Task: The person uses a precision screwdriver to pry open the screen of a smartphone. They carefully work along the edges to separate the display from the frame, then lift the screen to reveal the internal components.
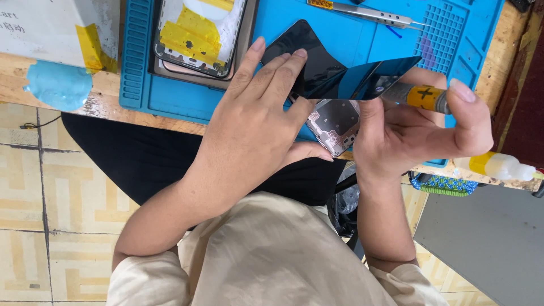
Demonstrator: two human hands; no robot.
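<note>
A phone lies at the near edge of a blue work mat (362,39), its metal frame (334,122) exposed. Its black glass screen panel (317,62) is lifted off the frame on the right side. My left hand (255,113) lies flat on the black panel, fingers spread, thumb by the frame's near corner. My right hand (419,127) grips a small grey tube with a yellow label (422,96), its tip tucked under the raised panel edge.
A second opened phone (198,34) with yellow tape lies at the mat's far left. Metal tweezers (368,12) rest at the mat's top. A yellow-and-white squeeze bottle (501,166) lies on the wooden bench edge at right. A tiled floor lies below.
</note>
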